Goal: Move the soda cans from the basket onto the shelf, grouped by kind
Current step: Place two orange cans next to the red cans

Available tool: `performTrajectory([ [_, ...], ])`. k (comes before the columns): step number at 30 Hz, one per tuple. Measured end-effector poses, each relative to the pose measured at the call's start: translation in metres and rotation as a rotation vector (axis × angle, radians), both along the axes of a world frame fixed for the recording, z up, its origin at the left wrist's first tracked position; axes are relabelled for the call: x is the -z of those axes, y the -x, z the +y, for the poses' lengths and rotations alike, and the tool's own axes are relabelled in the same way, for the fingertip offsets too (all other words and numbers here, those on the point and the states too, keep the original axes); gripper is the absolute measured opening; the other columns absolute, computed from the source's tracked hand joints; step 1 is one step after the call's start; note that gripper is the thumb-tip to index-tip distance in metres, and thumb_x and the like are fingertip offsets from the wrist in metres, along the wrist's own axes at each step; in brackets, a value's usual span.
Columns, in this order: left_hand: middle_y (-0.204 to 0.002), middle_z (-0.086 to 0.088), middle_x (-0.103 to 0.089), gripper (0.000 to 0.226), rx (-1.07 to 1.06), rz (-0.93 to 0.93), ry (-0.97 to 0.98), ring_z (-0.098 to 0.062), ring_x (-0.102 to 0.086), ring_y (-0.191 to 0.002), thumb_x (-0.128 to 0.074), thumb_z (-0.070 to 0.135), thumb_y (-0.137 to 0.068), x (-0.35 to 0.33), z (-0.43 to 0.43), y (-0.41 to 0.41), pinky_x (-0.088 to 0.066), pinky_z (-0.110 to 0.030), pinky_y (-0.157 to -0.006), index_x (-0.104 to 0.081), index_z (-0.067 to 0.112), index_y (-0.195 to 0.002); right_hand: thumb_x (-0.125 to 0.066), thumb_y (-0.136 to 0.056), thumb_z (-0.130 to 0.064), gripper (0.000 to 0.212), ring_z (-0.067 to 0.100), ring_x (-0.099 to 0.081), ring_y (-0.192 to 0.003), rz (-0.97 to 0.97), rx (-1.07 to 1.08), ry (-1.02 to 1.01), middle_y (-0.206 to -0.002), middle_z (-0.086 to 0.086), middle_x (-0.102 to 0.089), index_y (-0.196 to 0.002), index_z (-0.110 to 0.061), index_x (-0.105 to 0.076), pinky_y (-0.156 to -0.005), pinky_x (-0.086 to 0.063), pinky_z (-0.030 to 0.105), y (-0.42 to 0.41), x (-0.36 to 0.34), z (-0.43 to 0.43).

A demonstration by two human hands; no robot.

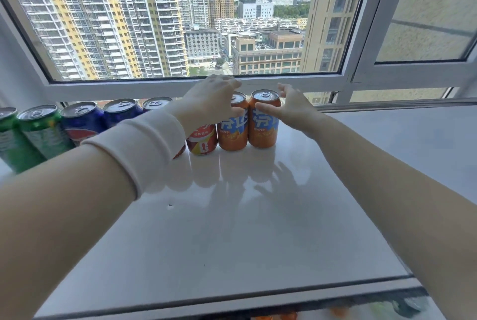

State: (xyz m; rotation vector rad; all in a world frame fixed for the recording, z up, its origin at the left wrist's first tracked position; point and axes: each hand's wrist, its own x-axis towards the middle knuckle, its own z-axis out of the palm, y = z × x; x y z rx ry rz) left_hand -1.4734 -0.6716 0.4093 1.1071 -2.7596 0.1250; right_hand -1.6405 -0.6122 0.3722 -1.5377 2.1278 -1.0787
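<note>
A wide window (180,22) looking out on high-rise blocks fills the upper half of the frame, its white sill bar crossing just above the cans. Below it, the pale glossy shelf (232,229) spreads across the lower half and carries the shadows of your arms and fingers.

Your two bare forearms reach in from the lower corners and meet at the middle of the frame. The soda cans stand upright in one row along the back of the shelf, under the window, grouped by kind. From the left edge of the frame they run: two green cans (44,131), three blue cans (82,120), a red can (202,140) with a second red can (180,150) mostly hidden behind your arm, then the left orange can (232,131) and the right orange can (264,123), which stand just beside each other.

Your left hand (209,102) lies over the tops of the red can and the left orange can, fingers bent down; whether it grips either cannot be told. Your right hand (291,110) is spread wide about the right orange can, thumb laid across the can's front, fingers splayed behind its rim.

A white wristband (144,144) wraps your left wrist.
</note>
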Motion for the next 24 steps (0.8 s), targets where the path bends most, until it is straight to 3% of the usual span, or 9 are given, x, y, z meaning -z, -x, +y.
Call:
performTrajectory([
  [5, -0.152, -0.004, -0.029, 0.062, 0.003, 0.266, 0.1, -0.021, -0.025, -0.14, -0.054, 0.033, -0.092, 0.018, 0.045, -0.022, -0.02, -0.036, -0.113, -0.029, 0.013, -0.145, -0.061, -0.085, -0.043, 0.079, 0.025, -0.012, -0.142, 0.048, 0.054, 0.113, -0.15, 0.014, -0.02, -0.145, -0.007, -0.023, -0.115, -0.015, 0.036, -0.016, 0.012, 0.031],
  [13, -0.151, -0.006, -0.03, 0.061, -0.078, 0.296, 0.08, -0.019, -0.023, -0.142, -0.054, 0.031, -0.091, 0.06, 0.117, -0.064, -0.014, -0.034, -0.115, -0.031, 0.011, -0.144, -0.059, -0.088, -0.033, 0.072, 0.027, 0.0, -0.144, 0.216, 0.036, 0.23, -0.153, 0.015, -0.013, -0.144, -0.004, -0.024, -0.112, 0.001, 0.028, -0.064, 0.048, 0.102],
  [18, -0.149, -0.008, -0.034, 0.057, -0.069, 0.331, 0.082, -0.021, -0.024, -0.141, -0.054, 0.03, -0.091, 0.072, 0.161, -0.095, -0.013, -0.034, -0.115, -0.036, 0.01, -0.142, -0.056, -0.091, -0.031, 0.069, 0.022, 0.007, -0.145, 0.309, -0.002, 0.221, -0.156, 0.008, -0.009, -0.145, -0.005, -0.022, -0.114, 0.001, 0.027, -0.094, 0.058, 0.166],
  [24, -0.146, -0.008, -0.04, 0.052, -0.015, 0.435, 0.051, -0.023, -0.03, -0.139, -0.056, 0.025, -0.09, 0.098, 0.225, -0.147, -0.021, -0.037, -0.111, -0.042, 0.009, -0.138, -0.058, -0.09, -0.021, 0.061, 0.026, -0.002, -0.145, 0.365, 0.003, 0.314, -0.153, 0.013, -0.022, -0.141, -0.002, -0.031, -0.109, -0.001, 0.019, -0.146, 0.075, 0.245],
])
